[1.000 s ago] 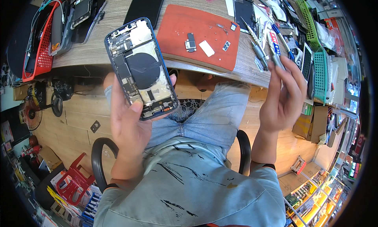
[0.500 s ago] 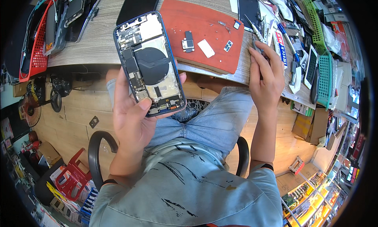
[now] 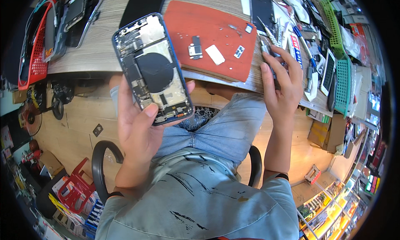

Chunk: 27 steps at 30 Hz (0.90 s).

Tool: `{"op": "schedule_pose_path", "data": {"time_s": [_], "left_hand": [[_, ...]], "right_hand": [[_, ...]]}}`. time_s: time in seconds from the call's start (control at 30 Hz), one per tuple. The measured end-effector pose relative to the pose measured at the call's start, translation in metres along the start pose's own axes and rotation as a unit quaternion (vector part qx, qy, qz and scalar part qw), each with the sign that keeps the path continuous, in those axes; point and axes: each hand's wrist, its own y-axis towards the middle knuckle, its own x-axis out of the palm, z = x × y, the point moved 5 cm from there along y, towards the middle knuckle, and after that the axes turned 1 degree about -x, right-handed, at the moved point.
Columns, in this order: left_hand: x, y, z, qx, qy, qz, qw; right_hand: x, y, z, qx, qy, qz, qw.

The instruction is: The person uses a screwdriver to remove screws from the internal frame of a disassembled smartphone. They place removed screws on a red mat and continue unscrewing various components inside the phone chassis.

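An opened phone (image 3: 155, 72) with a blue frame, exposed boards and a round black pad rests in my left hand (image 3: 135, 129), thumb over its lower left edge, fingers behind it. My right hand (image 3: 281, 84) is at the desk's right, fingers bent and apart over a slim silver tool (image 3: 264, 47), partly hidden under them; whether they grip it is unclear. An orange-red mat (image 3: 208, 23) holds a small metal-and-black part (image 3: 195, 48), a white plate (image 3: 215, 54), a dark-and-white piece (image 3: 239, 51) and tiny bits.
A dark phone (image 3: 141, 4) lies behind the mat on the wooden desk (image 3: 87, 59). A red basket (image 3: 35, 67) with devices is at left; tools, green (image 3: 331, 25) and teal baskets (image 3: 343, 86) crowd the right. Chair armrests (image 3: 98, 165) flank me.
My right hand has moved left from the grey screwdriver among the right-hand tools, which now lies further right, to another tool beside the mat. The phone has shifted slightly in my left hand.
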Motion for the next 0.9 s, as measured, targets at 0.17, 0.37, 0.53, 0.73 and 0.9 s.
{"op": "schedule_pose_path", "data": {"time_s": [0.17,0.37,0.53,0.73,0.9], "left_hand": [[0.003,0.000,-0.004,-0.001,0.019,-0.004,1.000],[0.007,0.001,-0.006,-0.002,0.020,-0.013,1.000],[0.006,0.000,-0.005,-0.011,-0.037,-0.041,0.998],[-0.001,-0.006,-0.006,-0.011,-0.037,-0.066,0.997],[-0.005,-0.009,-0.007,-0.001,-0.033,-0.084,0.996]], "right_hand": [[-0.016,0.001,0.025,0.096,0.003,0.062,0.993],[-0.030,0.010,0.037,0.049,-0.080,0.047,0.994],[-0.011,0.038,0.037,-0.001,-0.081,-0.013,0.997],[0.004,0.055,0.033,-0.007,-0.093,-0.078,0.993],[0.004,0.060,0.032,0.000,-0.114,-0.107,0.988]]}}
